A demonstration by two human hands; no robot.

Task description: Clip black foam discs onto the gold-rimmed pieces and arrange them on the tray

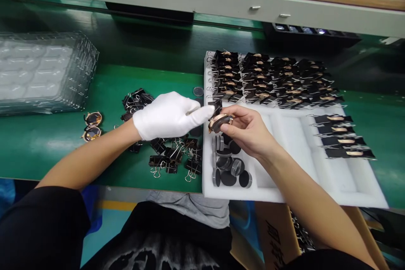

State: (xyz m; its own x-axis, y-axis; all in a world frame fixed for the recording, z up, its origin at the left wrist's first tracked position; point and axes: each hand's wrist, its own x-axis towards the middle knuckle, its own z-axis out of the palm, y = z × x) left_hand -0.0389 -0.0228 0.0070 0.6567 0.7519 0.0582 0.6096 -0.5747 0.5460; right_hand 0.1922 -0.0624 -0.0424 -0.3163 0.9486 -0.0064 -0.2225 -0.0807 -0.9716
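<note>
My right hand (248, 128), bare, pinches a round gold-rimmed watch case (220, 122) with a dark flat face, holding it tilted above the white foam tray (268, 192). My left hand (172, 116) wears a white glove. Its thumb and forefinger close on a black binder clip (215, 107) at the upper edge of the watch case; how far the clip grips the rim is hard to see. Just below, several dark round discs (228, 178) lie in a compartment of the tray. More binder clips (172, 154) with wire handles are heaped on the green table, left of the tray.
Clipped gold-rimmed pieces (257, 76) stand in rows at the tray's back, and several more (344, 140) sit at its right. Two gold-rimmed round pieces (93, 125) lie at left, near stacked clear plastic trays (47, 74). A cardboard box (275, 232) is below the table edge.
</note>
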